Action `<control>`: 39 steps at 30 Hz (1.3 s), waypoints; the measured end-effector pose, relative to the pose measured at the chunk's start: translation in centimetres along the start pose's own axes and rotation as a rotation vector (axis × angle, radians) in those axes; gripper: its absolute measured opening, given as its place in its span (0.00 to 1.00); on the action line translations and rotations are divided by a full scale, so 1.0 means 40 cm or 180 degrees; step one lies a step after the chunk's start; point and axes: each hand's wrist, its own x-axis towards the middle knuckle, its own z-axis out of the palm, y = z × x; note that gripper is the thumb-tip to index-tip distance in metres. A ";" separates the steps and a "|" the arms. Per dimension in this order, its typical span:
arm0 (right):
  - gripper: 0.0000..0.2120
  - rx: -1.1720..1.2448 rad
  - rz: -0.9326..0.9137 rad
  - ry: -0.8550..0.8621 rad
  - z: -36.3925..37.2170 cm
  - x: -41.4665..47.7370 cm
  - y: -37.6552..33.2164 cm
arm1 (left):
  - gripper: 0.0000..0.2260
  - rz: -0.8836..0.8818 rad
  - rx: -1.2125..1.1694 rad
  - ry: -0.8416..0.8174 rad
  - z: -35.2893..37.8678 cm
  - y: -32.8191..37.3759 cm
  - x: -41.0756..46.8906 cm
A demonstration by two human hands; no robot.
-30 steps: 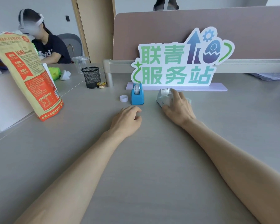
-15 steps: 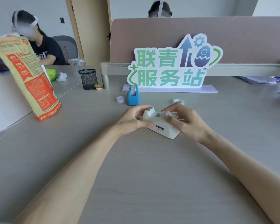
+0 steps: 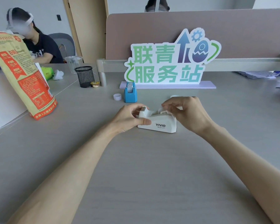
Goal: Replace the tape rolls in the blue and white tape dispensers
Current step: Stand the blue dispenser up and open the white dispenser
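The white tape dispenser (image 3: 160, 124), marked VIVID, lies on the grey desk in front of me. My left hand (image 3: 129, 118) grips its cutter end, thumb pressed on the near side. My right hand (image 3: 189, 112) pinches something at the roll end; what it pinches is hidden by the fingers. The blue tape dispenser (image 3: 130, 93) stands farther back with a roll in it. A small white tape core (image 3: 117, 96) lies left of it. A clear tape roll (image 3: 174, 96) peeks out behind my right hand.
A tall orange and yellow bag (image 3: 21, 75) stands at left. A black mesh cup (image 3: 85, 76) and a green and white sign (image 3: 168, 62) stand at the back. Two other people sit beyond the desk.
My right hand pulled the white dispenser from the back toward me. My left hand came up and took its cutter end; both hands now hold it at the desk's middle.
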 end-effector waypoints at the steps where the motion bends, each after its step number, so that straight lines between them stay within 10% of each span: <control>1: 0.08 -0.0030 -0.0049 0.0120 -0.006 0.002 0.001 | 0.20 0.0012 0.0002 0.0020 0.000 -0.003 0.002; 7: 0.05 0.0932 0.0539 0.0927 -0.035 0.005 0.022 | 0.21 -0.0061 0.0167 0.0458 0.001 -0.025 0.016; 15: 0.03 0.1753 0.0970 0.0458 0.054 -0.016 0.015 | 0.28 -0.0068 0.1063 0.0964 0.007 -0.025 0.016; 21: 0.05 0.2047 0.1228 0.0468 0.073 -0.028 0.007 | 0.09 0.1555 0.1962 0.1528 0.003 -0.007 -0.016; 39: 0.08 0.2095 0.1429 0.0191 0.071 -0.028 0.017 | 0.13 0.1925 0.2548 0.0737 0.054 0.013 -0.021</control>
